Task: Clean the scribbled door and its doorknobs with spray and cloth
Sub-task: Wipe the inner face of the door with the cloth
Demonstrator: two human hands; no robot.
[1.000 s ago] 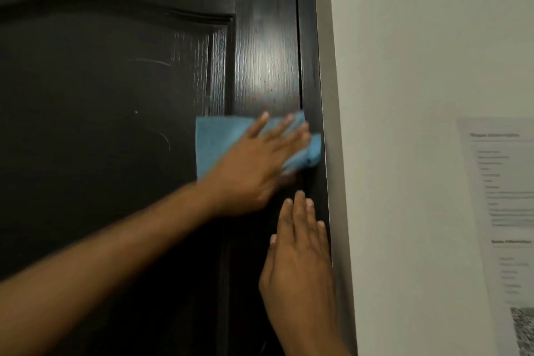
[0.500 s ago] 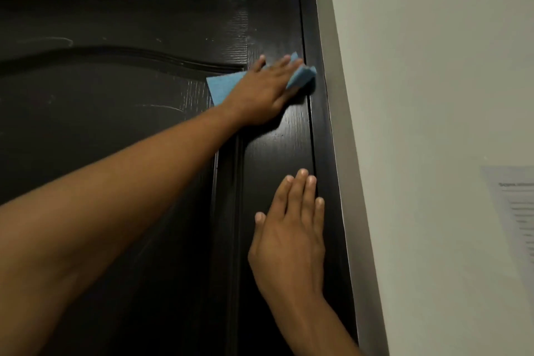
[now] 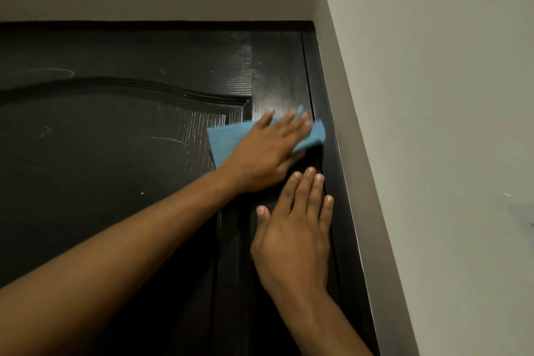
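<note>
A dark wood-grain door (image 3: 101, 167) fills the left of the head view, with faint white scribbles (image 3: 167, 140) on its arched panel and another streak near the top left. My left hand (image 3: 268, 150) lies flat with straight fingers, pressing a blue cloth (image 3: 225, 139) against the door's right stile near the top. My right hand (image 3: 294, 237) rests flat on the stile just below it, fingers straight and holding nothing. No doorknob or spray bottle shows.
The dark door frame (image 3: 344, 211) runs along the door's right edge, with a grey reveal (image 3: 361, 153) beside it and across the top. A pale wall (image 3: 448, 124) takes up the right side.
The view has tilted up, showing the top of the door frame. My left hand has slid the cloth down a little, closer to my right hand, which stays flat on the stile.
</note>
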